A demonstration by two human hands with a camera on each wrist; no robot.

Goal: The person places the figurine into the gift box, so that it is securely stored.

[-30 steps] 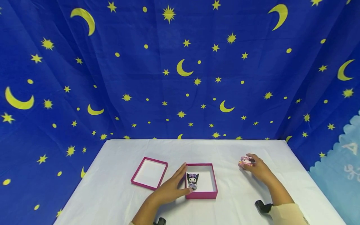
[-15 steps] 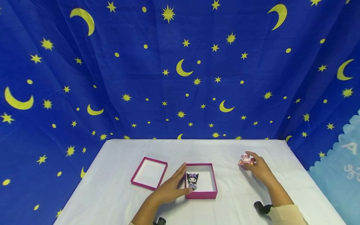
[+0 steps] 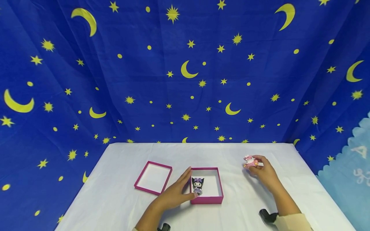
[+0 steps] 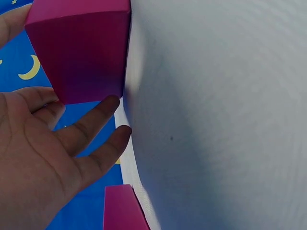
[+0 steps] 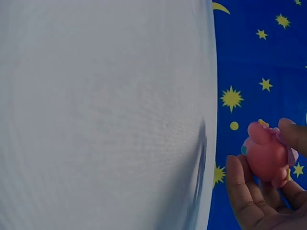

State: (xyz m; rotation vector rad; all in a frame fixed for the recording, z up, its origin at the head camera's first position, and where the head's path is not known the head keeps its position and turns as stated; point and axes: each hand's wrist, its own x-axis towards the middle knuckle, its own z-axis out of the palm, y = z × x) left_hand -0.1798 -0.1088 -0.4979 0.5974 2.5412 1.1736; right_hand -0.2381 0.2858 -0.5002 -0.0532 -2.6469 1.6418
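Note:
In the head view my left hand (image 3: pixel 174 194) spans the left side of an open magenta box (image 3: pixel 206 200), thumb at the front corner and fingers at the back one. The left wrist view shows the box's outer wall (image 4: pixel 81 57) between thumb and fingers. Inside, against the left wall, stands a figurine with black ears and a purple bow (image 3: pixel 198 186). Off to the right, my right hand (image 3: pixel 267 173) pinches a pink figurine (image 3: pixel 250 161) between thumb and fingers, tilted above the table. Its rounded pink surface (image 5: pixel 268 155) shows in the right wrist view.
The magenta-rimmed lid (image 3: pixel 153 178) lies inside-up to the left of the box, near my left forearm. A white cloth covers the table (image 3: pixel 231 218). A blue curtain (image 3: pixel 185 96) with moons and stars hangs behind and at the sides.
The pink figurine has risen and shifted slightly left in my right hand, and has tipped so its head points left. My left hand, the box and the lid have stayed put.

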